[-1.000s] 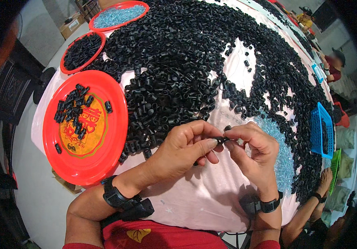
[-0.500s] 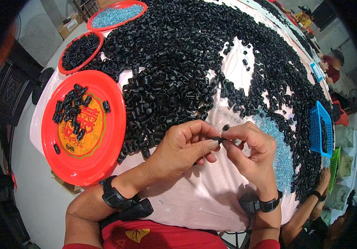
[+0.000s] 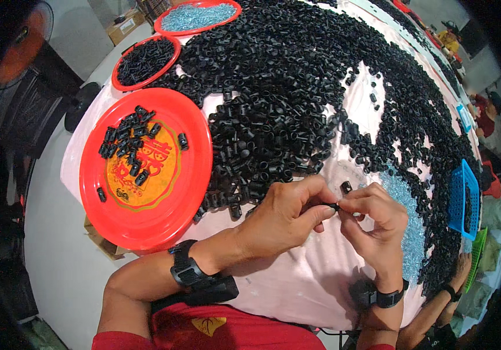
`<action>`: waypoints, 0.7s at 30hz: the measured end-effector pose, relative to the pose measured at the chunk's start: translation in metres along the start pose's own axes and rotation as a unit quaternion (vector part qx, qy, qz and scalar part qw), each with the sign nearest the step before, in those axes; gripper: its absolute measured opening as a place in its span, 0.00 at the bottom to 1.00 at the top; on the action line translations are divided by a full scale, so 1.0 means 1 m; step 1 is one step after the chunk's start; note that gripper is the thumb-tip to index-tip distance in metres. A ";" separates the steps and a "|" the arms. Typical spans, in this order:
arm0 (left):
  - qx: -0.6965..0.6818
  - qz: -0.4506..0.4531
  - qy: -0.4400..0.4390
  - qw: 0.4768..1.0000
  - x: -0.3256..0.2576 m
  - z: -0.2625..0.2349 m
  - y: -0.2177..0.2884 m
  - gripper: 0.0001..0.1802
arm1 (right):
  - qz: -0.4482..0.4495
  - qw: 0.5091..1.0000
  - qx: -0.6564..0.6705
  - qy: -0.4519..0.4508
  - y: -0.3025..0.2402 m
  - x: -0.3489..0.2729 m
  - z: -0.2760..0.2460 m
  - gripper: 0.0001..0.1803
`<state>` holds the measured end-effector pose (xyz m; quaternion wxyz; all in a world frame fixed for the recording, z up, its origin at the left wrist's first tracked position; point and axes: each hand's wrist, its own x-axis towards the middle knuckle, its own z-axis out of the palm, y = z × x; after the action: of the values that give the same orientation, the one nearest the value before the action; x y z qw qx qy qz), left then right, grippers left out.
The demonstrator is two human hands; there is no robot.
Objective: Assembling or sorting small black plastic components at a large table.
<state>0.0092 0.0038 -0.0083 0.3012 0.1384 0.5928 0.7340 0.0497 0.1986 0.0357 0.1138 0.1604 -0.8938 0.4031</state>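
My left hand (image 3: 288,213) and my right hand (image 3: 373,224) meet over the pink tablecloth (image 3: 297,286), fingertips pinched together on one small black plastic part (image 3: 334,206). Another loose black part (image 3: 346,187) lies just above the fingers. A huge heap of black plastic ring parts (image 3: 297,99) covers the table beyond my hands. A patch of small silvery-blue metal pieces (image 3: 408,227) lies right of my right hand. Left of my left hand sits a big red plate (image 3: 189,175) holding several black parts (image 3: 128,146).
Two more red plates stand at the far left, one with black parts (image 3: 145,58), one with silvery-blue pieces (image 3: 198,16). A blue basket (image 3: 463,201) and green basket (image 3: 476,256) sit at the right edge. Another person's hand (image 3: 460,271) reaches in at the lower right.
Both hands stay pinched on the small part; the fingers shifted only slightly.
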 end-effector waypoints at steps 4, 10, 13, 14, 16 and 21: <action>0.041 0.054 0.004 0.998 0.003 -0.003 0.003 0.08 | 0.070 0.995 0.062 0.014 0.003 -0.001 0.002 0.09; -0.009 -0.006 -0.026 1.000 0.002 -0.006 0.002 0.07 | 0.053 0.998 0.026 -0.001 0.003 0.000 -0.001 0.09; -0.005 -0.019 -0.026 0.999 0.002 -0.005 0.000 0.07 | -0.010 1.000 -0.001 0.013 0.004 0.000 0.002 0.11; 0.010 0.018 -0.023 1.000 0.002 -0.005 -0.002 0.06 | -0.017 1.000 -0.010 0.009 0.004 0.000 0.002 0.12; 0.027 0.054 -0.017 0.998 0.001 -0.005 -0.002 0.06 | -0.024 1.000 -0.017 0.005 0.002 0.000 0.002 0.12; 0.114 0.085 -0.001 0.990 -0.001 -0.004 0.004 0.05 | -0.013 1.000 -0.024 -0.014 0.002 0.000 0.000 0.12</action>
<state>0.0072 -0.0004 -0.0054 0.2209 0.2224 0.6580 0.6847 0.0488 0.1998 0.0340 0.1101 0.1748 -0.9026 0.3777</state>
